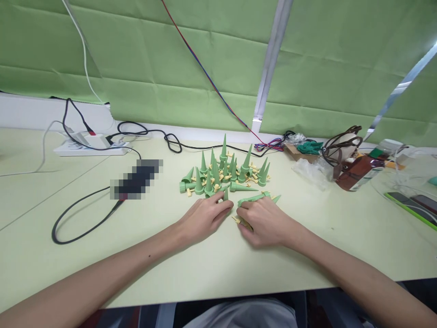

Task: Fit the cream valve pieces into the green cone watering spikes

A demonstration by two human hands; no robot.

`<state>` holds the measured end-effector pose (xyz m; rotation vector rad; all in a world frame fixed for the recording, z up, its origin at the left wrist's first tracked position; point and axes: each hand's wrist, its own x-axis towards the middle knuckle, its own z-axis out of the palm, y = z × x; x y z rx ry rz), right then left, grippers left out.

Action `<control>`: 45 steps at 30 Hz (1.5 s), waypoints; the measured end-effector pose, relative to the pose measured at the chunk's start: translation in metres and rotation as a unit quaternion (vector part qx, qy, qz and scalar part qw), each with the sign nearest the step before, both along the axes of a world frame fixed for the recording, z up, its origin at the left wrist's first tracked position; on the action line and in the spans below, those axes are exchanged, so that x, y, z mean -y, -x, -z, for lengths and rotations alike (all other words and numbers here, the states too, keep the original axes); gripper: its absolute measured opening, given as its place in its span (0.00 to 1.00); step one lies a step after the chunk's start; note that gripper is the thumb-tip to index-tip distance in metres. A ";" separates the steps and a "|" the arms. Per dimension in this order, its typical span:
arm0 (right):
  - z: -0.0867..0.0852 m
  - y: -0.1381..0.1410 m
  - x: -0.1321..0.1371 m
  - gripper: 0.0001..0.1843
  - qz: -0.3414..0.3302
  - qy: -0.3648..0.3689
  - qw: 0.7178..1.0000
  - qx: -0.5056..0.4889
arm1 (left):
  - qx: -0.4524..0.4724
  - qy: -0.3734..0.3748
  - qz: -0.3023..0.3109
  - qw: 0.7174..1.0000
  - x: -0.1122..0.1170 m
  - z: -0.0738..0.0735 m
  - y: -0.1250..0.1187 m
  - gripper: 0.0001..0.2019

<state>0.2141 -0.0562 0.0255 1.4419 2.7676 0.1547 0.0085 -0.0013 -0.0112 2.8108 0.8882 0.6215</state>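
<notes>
On the table, a pile of green plastic spikes (215, 171) stands and lies mixed with small yellow valve-like pieces (190, 192). My left hand (205, 213) is at the pile's near edge, its fingers curled around a green spike (226, 195) whose tip pokes up between them. To the right, my right hand (264, 221) is closed on a small yellow piece (235, 219), mostly hidden under its fingers. Just beyond its knuckles lies another green spike (254, 199), on its side. Whether the right fingers touch that spike is unclear.
A blurred dark device (136, 180) with a looped black cable lies left, before a white power strip (92, 148). Toward the right are a clear plastic bag (312, 173), a brown bottle (362, 173) and a green-edged phone (409, 207). A green curtain (164, 68) hangs behind.
</notes>
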 end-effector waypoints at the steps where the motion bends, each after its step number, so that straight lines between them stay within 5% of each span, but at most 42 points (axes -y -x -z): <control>1: 0.000 0.000 0.000 0.11 -0.003 -0.001 1.000 0.001 | -0.001 0.001 0.000 1.000 0.000 0.000 0.000 0.14; 45: 0.011 0.001 -0.005 0.11 -0.032 -0.006 0.999 0.014 | 0.054 -0.007 0.022 0.998 0.003 0.001 0.001 0.12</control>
